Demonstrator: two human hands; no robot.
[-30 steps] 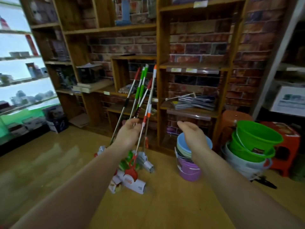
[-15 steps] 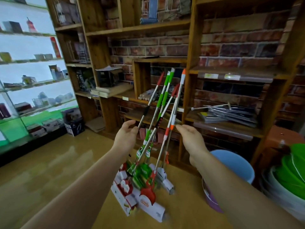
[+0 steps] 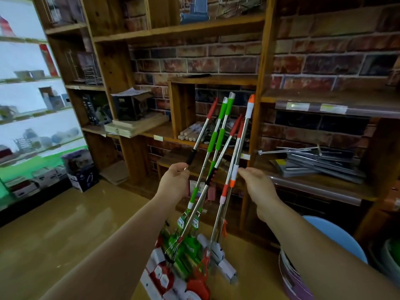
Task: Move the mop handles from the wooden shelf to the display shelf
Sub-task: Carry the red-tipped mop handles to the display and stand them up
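Several mop handles lean in a bundle against the wooden shelf (image 3: 263, 83), their packaged heads (image 3: 190, 267) on the floor. A red-tipped handle with a black grip (image 3: 202, 131) stands leftmost, and my left hand (image 3: 174, 182) curls its fingers round it just below the grip. Two green-sleeved handles (image 3: 218, 137) stand in the middle. An orange-tipped handle (image 3: 246, 118) and a red one stand to the right. My right hand (image 3: 257, 185) reaches in from the right, its nearly straight fingertips at the orange-and-white sleeve. The bright display shelf (image 3: 32, 79) is at far left.
A blue bucket (image 3: 333, 237) stacked in a purple one (image 3: 292, 280) sits on the floor at right, close to my right forearm. A dark box (image 3: 82, 172) stands by the display shelf. Flat metal goods (image 3: 320, 161) lie on the wooden shelf board behind my right hand.
I have come closer to the wooden shelf. My left hand has closed on the leftmost handle, and my right hand has moved left up to the orange handle.
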